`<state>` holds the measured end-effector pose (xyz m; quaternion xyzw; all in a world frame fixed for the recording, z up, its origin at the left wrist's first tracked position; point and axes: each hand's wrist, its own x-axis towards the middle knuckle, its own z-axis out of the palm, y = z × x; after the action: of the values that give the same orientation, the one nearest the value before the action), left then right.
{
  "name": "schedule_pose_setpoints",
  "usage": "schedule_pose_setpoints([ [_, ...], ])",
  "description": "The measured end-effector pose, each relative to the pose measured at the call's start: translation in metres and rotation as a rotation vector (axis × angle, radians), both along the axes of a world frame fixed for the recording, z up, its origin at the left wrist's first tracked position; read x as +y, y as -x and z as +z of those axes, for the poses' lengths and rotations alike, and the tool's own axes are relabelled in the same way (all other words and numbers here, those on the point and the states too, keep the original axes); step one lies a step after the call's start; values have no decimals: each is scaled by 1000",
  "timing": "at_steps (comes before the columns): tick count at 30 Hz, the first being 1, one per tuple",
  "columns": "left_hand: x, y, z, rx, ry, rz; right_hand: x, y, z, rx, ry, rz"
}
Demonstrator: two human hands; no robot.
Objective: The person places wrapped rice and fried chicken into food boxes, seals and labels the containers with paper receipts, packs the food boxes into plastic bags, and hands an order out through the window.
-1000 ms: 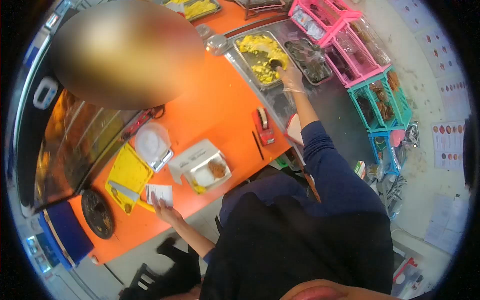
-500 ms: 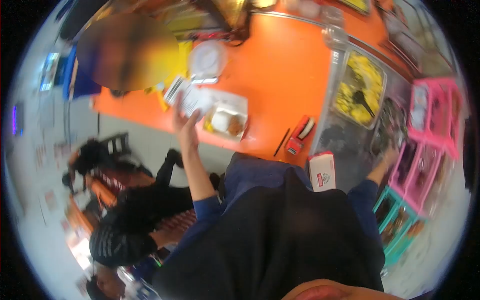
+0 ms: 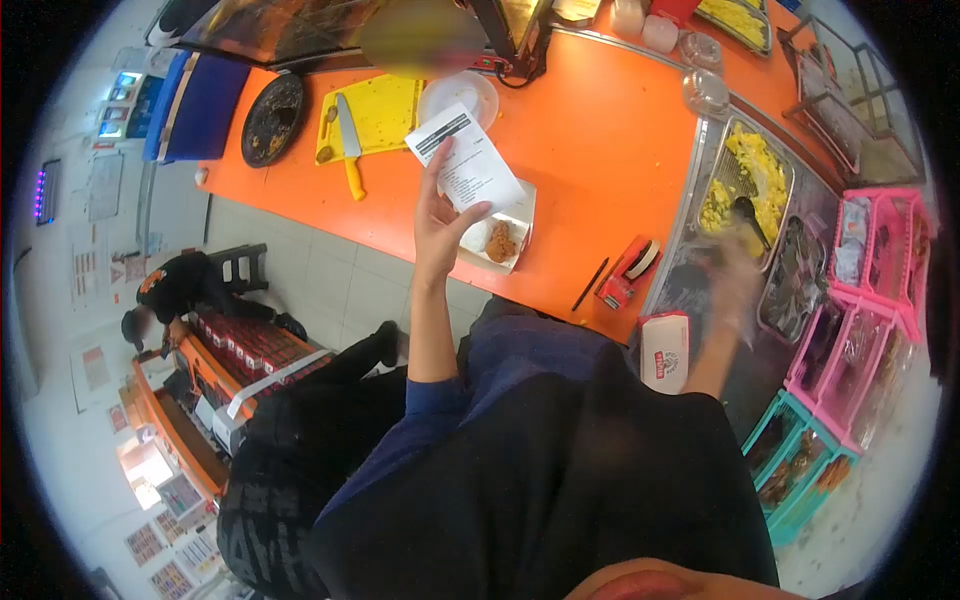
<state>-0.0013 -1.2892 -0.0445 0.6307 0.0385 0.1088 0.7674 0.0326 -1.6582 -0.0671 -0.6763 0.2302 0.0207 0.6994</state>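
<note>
My left hand (image 3: 440, 232) pinches a white printed paper slip (image 3: 466, 162) between thumb and fingers, above the orange counter. Partly under the slip is an open white food box (image 3: 526, 228) with a piece of fried chicken (image 3: 500, 242) and a white mound, perhaps rice. On the right, my right hand (image 3: 738, 285) is smeared by motion, and its fingers cannot be made out. It is just below a metal tray (image 3: 712, 232) of yellow food, maybe scrambled egg (image 3: 757, 170), with a black spoon (image 3: 750, 220) in it. A closed white box (image 3: 665, 352) lies beside my right forearm.
A yellow-handled knife (image 3: 349, 140) rests on a yellow cutting board (image 3: 390, 120), near a dark round pan (image 3: 274, 120). A red tape dispenser (image 3: 625, 280) and black pen (image 3: 590, 285) lie close by. Pink baskets (image 3: 875, 310) stand right. Other people are at left.
My right hand has moved from the dark tray at the right up and left toward the yellow food. My left hand still holds the slip. The view has shifted, and the person across the counter is mostly hidden.
</note>
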Motion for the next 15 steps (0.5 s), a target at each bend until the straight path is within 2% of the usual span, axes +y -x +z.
schedule_pose_setpoints([
  [1, 2, 0, 0, -20, -8, -16, 26, -2, -17, -6, 53, 431],
  [2, 4, -1, 1, -42, -19, -34, 82, 5, 5, 138, 1, 626],
  [3, 7, -1, 1, -50, -18, -56, 130, 21, 0, 84, -181, 714],
  [4, 9, 1, 0, -50, -26, -76, 166, 20, -59, 31, -129, 1002],
  [5, 12, 0, 1, -56, -35, -97, 203, 29, -70, -246, -22, 1110],
  [7, 15, 3, 6, -75, -75, -146, 253, 51, -87, -864, 495, 893],
  [8, 13, 4, 9, -61, -69, -141, 272, 55, -85, -860, 515, 858],
  [10, 12, 4, 11, -4, 16, -181, 290, 54, -82, -784, 1550, 1395],
  [11, 12, 2, 10, -11, 17, -230, 288, 58, -95, -745, 1566, 1355],
  [12, 11, 0, 10, -28, -5, -209, 288, 66, -115, -859, 1355, 1163],
  [13, 10, 0, 10, -41, -22, -191, 283, 70, -114, -955, 1150, 965],
  [14, 12, 1, 7, -16, -38, -198, 276, 76, -112, -908, 1175, 928],
  [15, 10, -1, 4, 7, -46, -225, 260, 76, -91, -973, 1060, 839],
])
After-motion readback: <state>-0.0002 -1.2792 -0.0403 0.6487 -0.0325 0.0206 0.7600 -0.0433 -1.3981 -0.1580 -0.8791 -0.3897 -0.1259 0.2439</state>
